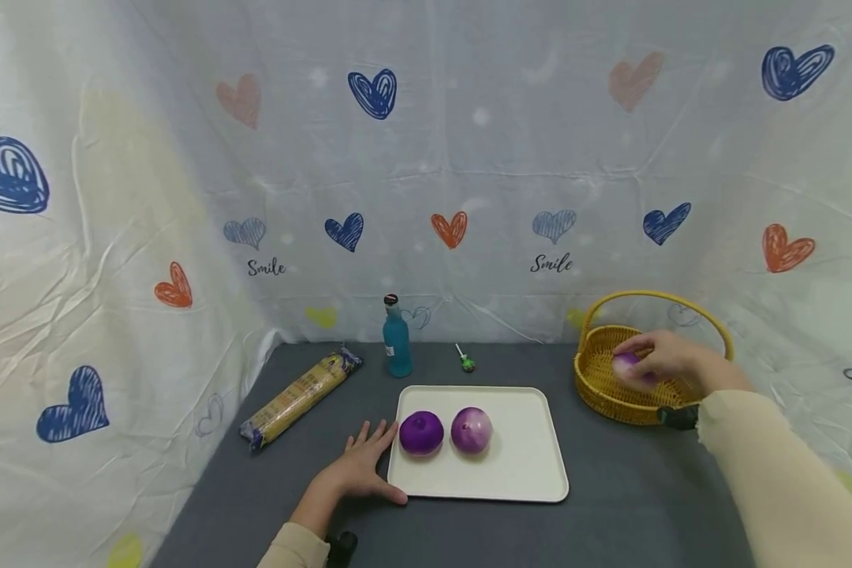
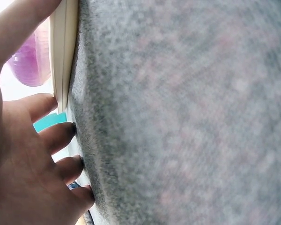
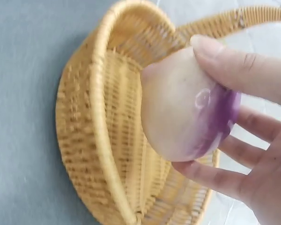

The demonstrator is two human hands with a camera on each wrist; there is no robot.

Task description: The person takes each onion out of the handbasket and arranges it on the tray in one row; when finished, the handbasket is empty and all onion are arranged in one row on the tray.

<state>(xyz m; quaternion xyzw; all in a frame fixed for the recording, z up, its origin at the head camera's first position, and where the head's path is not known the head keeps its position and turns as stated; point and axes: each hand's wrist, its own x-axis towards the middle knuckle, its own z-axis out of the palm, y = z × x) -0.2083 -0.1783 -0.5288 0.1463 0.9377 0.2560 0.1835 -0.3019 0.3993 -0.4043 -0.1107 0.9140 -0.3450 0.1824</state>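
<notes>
My right hand [image 1: 656, 359] holds a purple-and-white turnip [image 3: 187, 108] over the yellow wicker basket [image 3: 98, 131], thumb on one side and fingers on the other. The turnip is glossy, white at its tip and purple toward the palm. On the left, my left hand [image 1: 358, 469] spreads its fingers at the left edge of a cream tray [image 1: 518, 481], with thumb and index finger right at the rim. A deep purple turnip [image 1: 421, 433] and a paler purple-and-white turnip [image 1: 472, 431] sit side by side on the tray's left half.
Behind the tray stand a blue bottle [image 1: 397, 343] and a small green lollipop [image 1: 466, 363] lying on the grey tabletop [image 1: 639, 505]. A long yellow packet [image 1: 301, 397] lies slanted at the left. The basket's handle [image 1: 656, 294] arches above it, and a heart-print cloth [image 1: 440, 158] hangs behind.
</notes>
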